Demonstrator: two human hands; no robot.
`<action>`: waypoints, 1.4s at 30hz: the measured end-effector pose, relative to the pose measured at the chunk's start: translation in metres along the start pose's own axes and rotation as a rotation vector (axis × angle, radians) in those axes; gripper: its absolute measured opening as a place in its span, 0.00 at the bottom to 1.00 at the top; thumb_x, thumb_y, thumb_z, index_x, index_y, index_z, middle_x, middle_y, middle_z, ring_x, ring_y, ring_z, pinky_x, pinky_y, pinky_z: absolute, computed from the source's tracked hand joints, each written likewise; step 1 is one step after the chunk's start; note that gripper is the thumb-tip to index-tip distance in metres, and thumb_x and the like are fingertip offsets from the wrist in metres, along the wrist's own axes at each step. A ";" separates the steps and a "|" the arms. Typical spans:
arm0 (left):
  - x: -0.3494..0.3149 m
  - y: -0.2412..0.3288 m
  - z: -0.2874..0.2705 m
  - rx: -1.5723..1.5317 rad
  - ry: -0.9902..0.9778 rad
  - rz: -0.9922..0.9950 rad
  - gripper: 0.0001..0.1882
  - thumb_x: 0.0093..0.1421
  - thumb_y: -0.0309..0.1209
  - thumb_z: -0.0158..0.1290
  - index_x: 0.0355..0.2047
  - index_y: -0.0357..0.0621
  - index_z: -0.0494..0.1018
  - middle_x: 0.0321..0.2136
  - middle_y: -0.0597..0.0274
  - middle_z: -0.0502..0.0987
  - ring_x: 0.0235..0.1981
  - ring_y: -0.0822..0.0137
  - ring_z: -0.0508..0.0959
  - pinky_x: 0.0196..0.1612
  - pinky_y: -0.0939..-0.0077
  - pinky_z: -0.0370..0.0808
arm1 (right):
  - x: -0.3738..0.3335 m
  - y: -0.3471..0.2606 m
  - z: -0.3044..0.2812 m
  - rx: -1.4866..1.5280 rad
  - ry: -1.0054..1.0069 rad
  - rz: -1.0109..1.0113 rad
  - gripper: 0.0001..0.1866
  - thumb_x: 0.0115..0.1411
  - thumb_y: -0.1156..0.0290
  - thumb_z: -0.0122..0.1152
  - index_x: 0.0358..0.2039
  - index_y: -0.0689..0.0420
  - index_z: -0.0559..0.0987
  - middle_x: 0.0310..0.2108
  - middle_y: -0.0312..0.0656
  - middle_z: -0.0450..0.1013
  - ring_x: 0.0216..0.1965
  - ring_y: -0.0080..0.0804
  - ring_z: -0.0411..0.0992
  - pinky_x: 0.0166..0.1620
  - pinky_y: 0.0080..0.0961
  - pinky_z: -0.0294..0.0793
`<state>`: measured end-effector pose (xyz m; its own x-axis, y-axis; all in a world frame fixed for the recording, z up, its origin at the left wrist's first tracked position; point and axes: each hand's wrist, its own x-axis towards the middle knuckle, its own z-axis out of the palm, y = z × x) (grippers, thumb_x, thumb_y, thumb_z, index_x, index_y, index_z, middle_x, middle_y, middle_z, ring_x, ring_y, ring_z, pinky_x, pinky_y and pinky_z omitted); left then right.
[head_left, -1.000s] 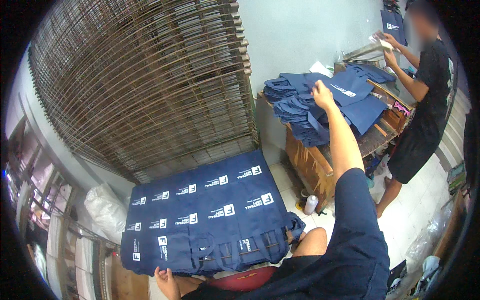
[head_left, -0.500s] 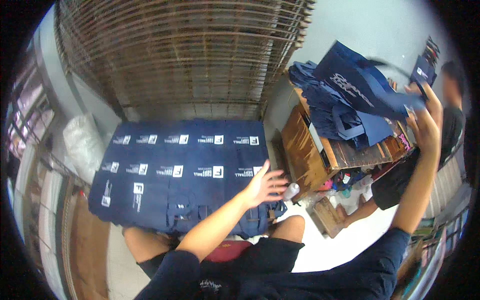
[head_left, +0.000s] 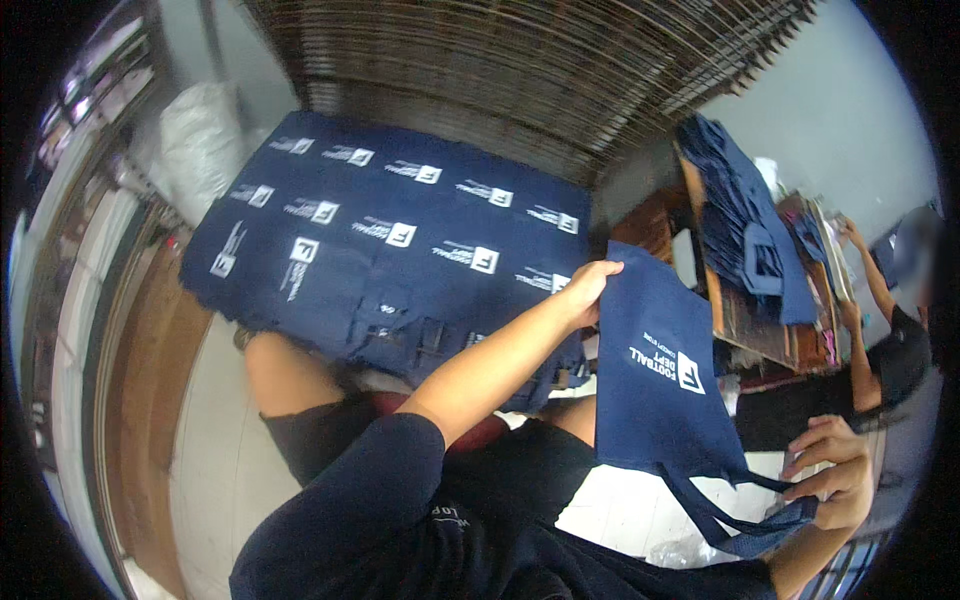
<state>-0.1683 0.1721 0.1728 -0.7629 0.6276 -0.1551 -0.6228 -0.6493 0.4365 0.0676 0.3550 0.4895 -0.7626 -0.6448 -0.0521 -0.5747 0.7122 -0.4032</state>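
A navy tote bag (head_left: 650,310) with a white print hangs stretched between my two hands, on the right side of the view. At its far left corner, my left hand (head_left: 585,292) is closed on the cloth edge. My right hand (head_left: 835,472) grips the bag's straps (head_left: 735,525) at the near right, its fingers curled around them. Left of the bag, navy tote bags (head_left: 400,265) with white prints lie spread in overlapping rows in front of my knees. Straps and folded cloth show along their near edge.
A wooden table (head_left: 742,325) at the right bears a pile of navy bags (head_left: 745,215). Beside it, another person (head_left: 885,365) reaches toward things on the table. A slatted rack (head_left: 520,75) stands behind the rows, and a clear plastic sack (head_left: 203,145) sits at the far left.
My right hand has brought the bag from the pile at the right down toward me. My left hand, open before, now holds its corner. The view has turned to the right.
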 end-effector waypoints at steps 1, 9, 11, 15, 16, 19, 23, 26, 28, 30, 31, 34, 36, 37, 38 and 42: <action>-0.008 0.009 0.000 -0.004 -0.008 0.045 0.17 0.62 0.37 0.42 0.45 0.37 0.69 0.40 0.52 0.75 0.41 0.58 0.76 0.46 0.62 0.73 | -0.004 0.003 0.007 -0.016 -0.036 0.036 0.17 0.30 0.56 0.57 0.20 0.51 0.84 0.31 0.40 0.76 0.39 0.42 0.72 0.46 0.41 0.63; -0.136 0.122 -0.045 0.076 0.377 0.811 0.19 0.60 0.37 0.48 0.47 0.39 0.65 0.44 0.54 0.73 0.44 0.59 0.73 0.50 0.60 0.69 | 0.025 0.114 0.168 0.017 0.291 0.415 0.26 0.38 0.87 0.43 0.41 0.63 0.78 0.44 0.48 0.67 0.42 0.33 0.66 0.46 0.23 0.65; -0.178 0.129 -0.065 0.059 0.497 0.952 0.16 0.59 0.36 0.47 0.45 0.39 0.67 0.42 0.56 0.73 0.43 0.61 0.73 0.49 0.65 0.69 | 0.069 0.121 0.210 0.385 0.351 0.366 0.21 0.48 0.85 0.38 0.40 0.65 0.77 0.39 0.46 0.74 0.41 0.30 0.71 0.48 0.23 0.67; -0.235 0.117 -0.163 -0.104 0.661 1.092 0.16 0.55 0.34 0.47 0.42 0.38 0.69 0.40 0.57 0.74 0.42 0.64 0.73 0.48 0.69 0.69 | 0.138 0.182 0.282 1.042 0.172 0.130 0.31 0.51 0.51 0.47 0.43 0.68 0.75 0.41 0.52 0.73 0.34 0.39 0.73 0.42 0.35 0.73; -0.243 0.108 -0.203 -0.146 0.720 1.124 0.18 0.55 0.34 0.47 0.43 0.37 0.69 0.40 0.57 0.74 0.42 0.64 0.73 0.48 0.69 0.68 | 0.155 0.192 0.295 1.176 0.104 0.145 0.31 0.52 0.52 0.45 0.45 0.68 0.74 0.43 0.53 0.73 0.35 0.39 0.73 0.41 0.36 0.72; -0.259 0.080 -0.269 0.087 1.181 0.940 0.19 0.52 0.30 0.50 0.45 0.35 0.69 0.34 0.62 0.73 0.36 0.68 0.73 0.42 0.74 0.69 | 0.211 0.207 0.339 0.858 0.327 0.312 0.26 0.53 0.56 0.45 0.40 0.67 0.77 0.37 0.47 0.77 0.36 0.32 0.71 0.43 0.30 0.69; -0.265 0.049 -0.331 0.292 1.487 0.766 0.23 0.50 0.23 0.56 0.49 0.36 0.67 0.28 0.68 0.69 0.25 0.74 0.69 0.28 0.78 0.68 | 0.257 0.227 0.392 0.662 0.321 0.458 0.12 0.50 0.79 0.54 0.36 0.62 0.80 0.35 0.43 0.77 0.39 0.29 0.72 0.47 0.23 0.67; -0.268 0.047 -0.345 0.335 1.619 0.736 0.27 0.50 0.20 0.58 0.51 0.37 0.65 0.26 0.68 0.68 0.23 0.74 0.70 0.23 0.80 0.70 | 0.269 0.225 0.416 0.594 0.404 0.472 0.10 0.49 0.80 0.58 0.34 0.60 0.80 0.36 0.42 0.77 0.40 0.29 0.72 0.47 0.24 0.67; -0.273 0.048 -0.355 0.458 1.734 0.717 0.27 0.51 0.21 0.57 0.52 0.37 0.65 0.27 0.67 0.69 0.24 0.73 0.71 0.23 0.79 0.71 | 0.276 0.227 0.426 0.569 0.466 0.408 0.09 0.49 0.78 0.61 0.33 0.60 0.80 0.36 0.42 0.77 0.41 0.30 0.73 0.48 0.25 0.67; -0.272 0.049 -0.349 0.443 1.780 0.614 0.28 0.48 0.24 0.59 0.51 0.38 0.66 0.26 0.64 0.72 0.30 0.67 0.73 0.35 0.71 0.71 | 0.273 0.222 0.428 0.488 0.465 0.545 0.09 0.49 0.77 0.62 0.34 0.59 0.81 0.36 0.44 0.77 0.42 0.32 0.73 0.49 0.26 0.67; -0.276 0.050 -0.340 0.431 1.810 0.560 0.29 0.47 0.25 0.60 0.51 0.39 0.66 0.26 0.62 0.73 0.33 0.64 0.74 0.41 0.68 0.72 | 0.274 0.207 0.424 0.479 0.467 0.574 0.10 0.49 0.78 0.61 0.34 0.59 0.81 0.36 0.44 0.77 0.42 0.32 0.73 0.49 0.26 0.67; -0.281 0.051 -0.320 0.589 1.864 0.497 0.31 0.47 0.25 0.60 0.53 0.39 0.63 0.26 0.62 0.73 0.33 0.64 0.74 0.40 0.69 0.72 | 0.275 0.213 0.429 0.498 0.452 0.554 0.16 0.47 0.83 0.55 0.39 0.61 0.79 0.35 0.41 0.76 0.35 0.27 0.72 0.41 0.21 0.69; -0.282 0.050 -0.320 0.604 1.840 0.516 0.32 0.47 0.25 0.60 0.53 0.39 0.63 0.26 0.63 0.73 0.32 0.64 0.74 0.41 0.68 0.71 | 0.277 0.219 0.435 0.579 0.444 0.522 0.20 0.46 0.85 0.51 0.41 0.62 0.78 0.35 0.39 0.75 0.30 0.24 0.71 0.35 0.19 0.70; -0.284 0.050 -0.321 0.609 1.832 0.525 0.33 0.46 0.25 0.60 0.54 0.39 0.62 0.26 0.63 0.73 0.32 0.64 0.74 0.41 0.68 0.71 | 0.280 0.217 0.437 0.646 0.447 0.516 0.21 0.45 0.86 0.50 0.41 0.62 0.78 0.35 0.39 0.75 0.29 0.24 0.71 0.33 0.19 0.70; -0.286 0.049 -0.323 0.608 1.843 0.526 0.33 0.46 0.25 0.60 0.54 0.39 0.62 0.25 0.63 0.73 0.32 0.64 0.74 0.41 0.68 0.71 | 0.281 0.215 0.438 0.712 0.450 0.512 0.22 0.44 0.87 0.48 0.42 0.62 0.78 0.35 0.39 0.75 0.28 0.23 0.71 0.32 0.19 0.71; -0.284 0.047 -0.332 0.625 1.892 0.522 0.33 0.45 0.25 0.62 0.53 0.40 0.63 0.23 0.65 0.72 0.29 0.66 0.74 0.41 0.71 0.71 | 0.281 0.209 0.436 0.631 0.461 0.511 0.22 0.45 0.87 0.49 0.43 0.62 0.77 0.36 0.40 0.74 0.27 0.24 0.72 0.31 0.20 0.71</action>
<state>-0.0385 -0.1790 -0.0572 -0.2605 -0.9208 -0.2901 -0.5155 -0.1214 0.8483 -0.1374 0.2016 -0.0083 -0.9986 -0.0252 -0.0471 0.0277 0.5092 -0.8602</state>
